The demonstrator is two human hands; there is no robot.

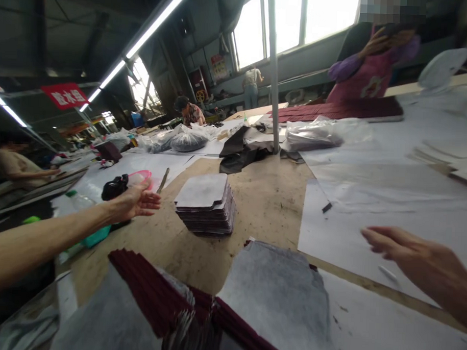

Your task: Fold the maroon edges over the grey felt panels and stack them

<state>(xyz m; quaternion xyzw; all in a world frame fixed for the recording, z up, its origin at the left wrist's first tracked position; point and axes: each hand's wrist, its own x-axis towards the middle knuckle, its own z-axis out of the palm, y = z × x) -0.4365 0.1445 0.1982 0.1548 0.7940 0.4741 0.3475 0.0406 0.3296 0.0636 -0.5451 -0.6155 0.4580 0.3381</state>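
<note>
My left hand (138,200) is held out over the table's left side with its fingers stretched, holding nothing. Just right of it stands a squared stack of grey-backed, maroon cut pieces (202,191). On the other side my right hand (418,250) hovers above white sheeting, fingers extended and somewhat together, also holding nothing. Nearest me lie two larger piles: fanned maroon pieces with grey backing (149,289) at the lower left, and a grey-backed pile (276,278) to its right. A small white stick-like thing (388,274) lies beneath my right hand.
A metal pole (274,69) rises from the table beyond dark scraps (242,152). Plastic-wrapped bundles (315,132) lie behind. A black bundle (115,187) and a teal item (97,236) are near my left arm. A person in a pink apron (359,80) stands across the table.
</note>
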